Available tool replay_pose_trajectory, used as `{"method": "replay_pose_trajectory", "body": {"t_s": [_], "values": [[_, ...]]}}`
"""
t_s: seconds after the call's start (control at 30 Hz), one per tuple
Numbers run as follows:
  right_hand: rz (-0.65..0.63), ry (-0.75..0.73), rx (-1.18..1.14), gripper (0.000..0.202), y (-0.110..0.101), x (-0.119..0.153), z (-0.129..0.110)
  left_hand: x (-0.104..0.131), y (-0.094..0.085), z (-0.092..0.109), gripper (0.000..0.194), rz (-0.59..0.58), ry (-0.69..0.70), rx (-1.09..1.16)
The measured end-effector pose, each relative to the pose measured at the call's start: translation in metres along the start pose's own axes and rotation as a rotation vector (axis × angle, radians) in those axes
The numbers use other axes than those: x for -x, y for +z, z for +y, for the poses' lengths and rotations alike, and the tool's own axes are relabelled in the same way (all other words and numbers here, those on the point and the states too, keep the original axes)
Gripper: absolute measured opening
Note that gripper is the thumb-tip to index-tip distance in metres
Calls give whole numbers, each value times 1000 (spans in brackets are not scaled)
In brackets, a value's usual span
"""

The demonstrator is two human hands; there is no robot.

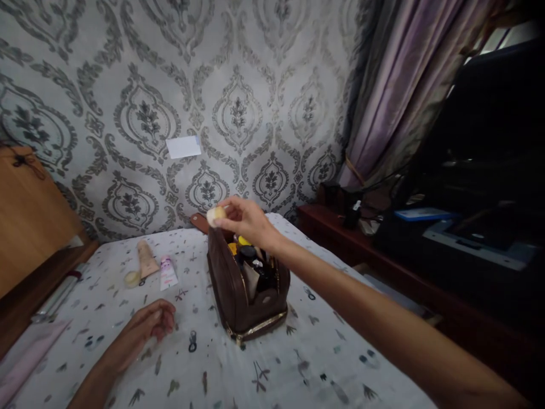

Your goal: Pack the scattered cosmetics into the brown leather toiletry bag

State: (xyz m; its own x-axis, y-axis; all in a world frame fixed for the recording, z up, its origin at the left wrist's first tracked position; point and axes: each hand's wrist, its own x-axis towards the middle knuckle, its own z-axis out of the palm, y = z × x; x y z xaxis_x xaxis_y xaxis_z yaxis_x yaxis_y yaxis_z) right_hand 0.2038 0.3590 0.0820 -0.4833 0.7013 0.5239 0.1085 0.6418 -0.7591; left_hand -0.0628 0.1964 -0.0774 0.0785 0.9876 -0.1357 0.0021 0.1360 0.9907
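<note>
My right hand [244,218] is closed around a small round cream-and-white jar [216,216], held above the rim of a brown cosmetic bag [223,278]. The bag stands unzipped on the bed, with dark bottles [253,267] and yellow-topped items inside; part of its contents is hidden by my right hand and wrist. To the left of the bag, my left hand [151,324] hovers low over or rests on the sheet, fingers loosely bent and apart, holding nothing I can see. Beyond it lie a beige tube [147,259], a white-and-pink tube [168,274] and a small yellowish round jar [132,278].
A patterned sheet [204,363] covers the bed, which meets a wallpapered wall [238,113]. At left stands a wooden panel [32,210]. On the right, a dark red cabinet [327,238] carries a blue-edged device [426,215] and a large black screen [481,136].
</note>
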Motion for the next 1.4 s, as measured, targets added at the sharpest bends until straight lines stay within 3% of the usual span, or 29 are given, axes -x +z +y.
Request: {"method": "replay_pose_trajectory", "body": {"t_s": [0.2,0.37,0.6,0.83,1.4], "values": [[-209,142,691,34,-17,-33,39,-3,1,-3,51,11,-20,-10],[-355,138,861,28,-12,-44,45,-8,-6,-14,48,-9,-12,-16],[-554,156,1007,23,5,-55,52,-7,-3,-12,48,16,-16,-101],[-706,131,1043,44,16,-55,50,-7,-2,-9,50,32,-38,-136],[-786,126,1079,50,15,-59,43,-8,-4,-11,52,20,-53,-145]]}}
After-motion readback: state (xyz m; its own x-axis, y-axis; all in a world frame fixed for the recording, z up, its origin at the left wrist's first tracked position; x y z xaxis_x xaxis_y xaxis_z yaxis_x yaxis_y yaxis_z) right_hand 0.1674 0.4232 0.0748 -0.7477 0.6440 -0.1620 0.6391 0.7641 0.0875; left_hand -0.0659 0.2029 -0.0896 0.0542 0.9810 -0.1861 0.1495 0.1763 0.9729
